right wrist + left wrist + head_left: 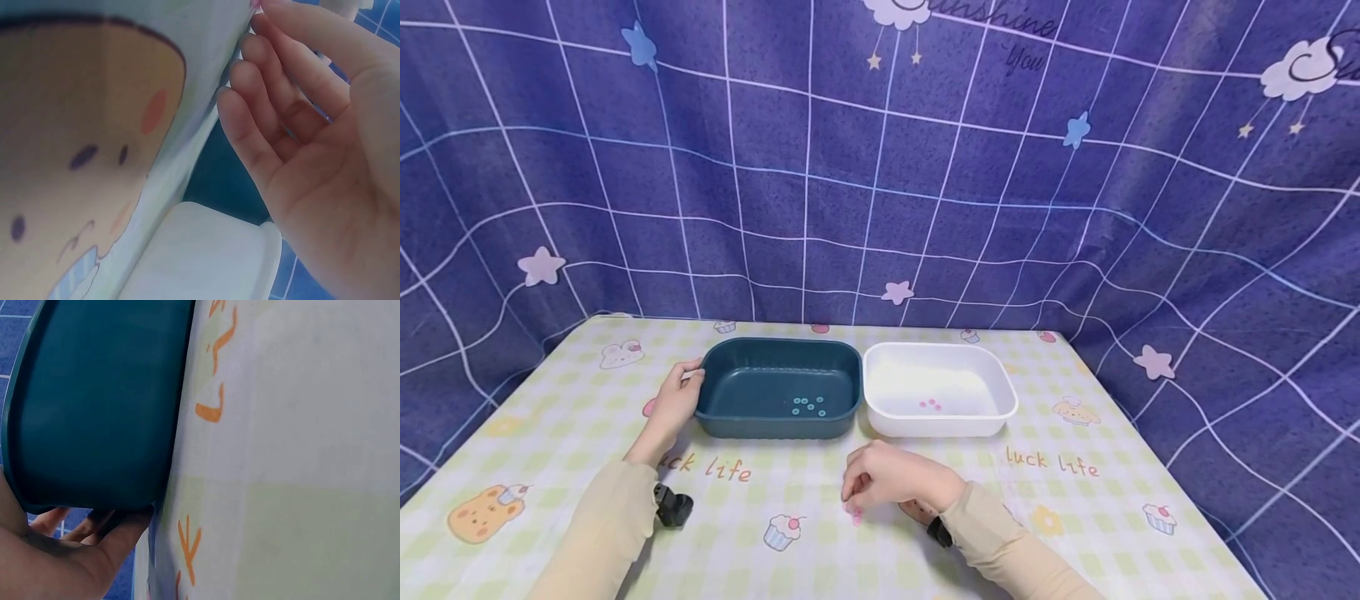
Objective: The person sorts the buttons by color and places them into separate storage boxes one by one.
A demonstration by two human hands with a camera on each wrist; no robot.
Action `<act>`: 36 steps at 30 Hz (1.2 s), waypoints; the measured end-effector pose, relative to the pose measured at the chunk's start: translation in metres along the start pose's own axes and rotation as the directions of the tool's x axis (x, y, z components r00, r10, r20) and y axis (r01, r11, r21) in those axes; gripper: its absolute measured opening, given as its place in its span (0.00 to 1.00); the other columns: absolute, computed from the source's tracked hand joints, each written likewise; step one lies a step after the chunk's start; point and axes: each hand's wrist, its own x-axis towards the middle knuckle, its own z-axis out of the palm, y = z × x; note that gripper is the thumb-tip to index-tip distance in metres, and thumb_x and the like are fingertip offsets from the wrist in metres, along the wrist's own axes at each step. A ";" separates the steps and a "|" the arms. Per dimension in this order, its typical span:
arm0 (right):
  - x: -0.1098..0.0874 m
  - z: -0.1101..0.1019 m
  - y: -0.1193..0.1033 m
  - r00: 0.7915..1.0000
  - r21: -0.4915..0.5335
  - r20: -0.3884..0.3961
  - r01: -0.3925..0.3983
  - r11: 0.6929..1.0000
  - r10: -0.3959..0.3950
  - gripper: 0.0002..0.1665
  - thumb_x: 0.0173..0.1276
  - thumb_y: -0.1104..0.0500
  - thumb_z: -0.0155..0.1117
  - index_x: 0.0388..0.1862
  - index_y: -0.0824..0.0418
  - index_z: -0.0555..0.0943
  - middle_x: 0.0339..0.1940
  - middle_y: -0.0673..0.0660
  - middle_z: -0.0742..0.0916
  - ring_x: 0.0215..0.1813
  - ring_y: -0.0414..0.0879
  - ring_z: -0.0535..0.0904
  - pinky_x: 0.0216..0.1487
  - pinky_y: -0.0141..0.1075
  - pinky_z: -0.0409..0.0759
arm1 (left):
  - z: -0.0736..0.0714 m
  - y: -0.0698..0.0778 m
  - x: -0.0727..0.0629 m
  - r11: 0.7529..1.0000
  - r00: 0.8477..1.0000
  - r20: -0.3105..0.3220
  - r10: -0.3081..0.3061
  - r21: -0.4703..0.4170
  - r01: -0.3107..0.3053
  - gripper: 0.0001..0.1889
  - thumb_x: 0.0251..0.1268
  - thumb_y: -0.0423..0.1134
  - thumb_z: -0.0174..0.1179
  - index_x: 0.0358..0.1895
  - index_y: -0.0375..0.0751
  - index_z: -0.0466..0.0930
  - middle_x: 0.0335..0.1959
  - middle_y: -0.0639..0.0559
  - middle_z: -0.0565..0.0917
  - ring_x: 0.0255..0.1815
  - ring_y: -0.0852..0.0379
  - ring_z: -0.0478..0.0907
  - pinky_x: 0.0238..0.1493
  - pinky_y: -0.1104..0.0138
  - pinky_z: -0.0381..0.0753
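My left hand [679,400] holds the left end of a dark teal plastic tray [778,427], its fingers at the rim and against the outer end wall [94,481]. Several small teal buttons [810,407] lie on the tray's floor, toward its right side. In front of the trays, my right hand [887,475] is low over the tablecloth, thumb and index fingertips together on a small pink button [848,507]. Another pink button [857,520] shows just beside those fingertips. In the right wrist view a bit of pink [255,3] appears at the thumb tip, and the other fingers are loosely bent.
Close against the teal tray's right side stands a white tray [940,427] with several pink buttons [931,405] inside. A checked tablecloth [722,533] printed with cartoons covers the table. Behind it hangs a blue grid-patterned curtain [842,225].
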 end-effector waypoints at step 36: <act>0.004 0.002 -0.003 0.996 -0.157 -0.021 0.085 0.984 -0.089 0.02 0.55 0.60 0.69 0.29 0.55 0.87 0.26 0.44 0.83 0.27 0.24 0.68 0.33 0.12 0.66 | 0.001 0.001 -0.001 1.000 1.000 -0.002 0.003 -0.005 -0.003 0.28 0.76 0.48 0.29 0.71 0.35 0.51 0.65 0.28 0.63 0.62 0.38 0.65 0.56 0.53 0.70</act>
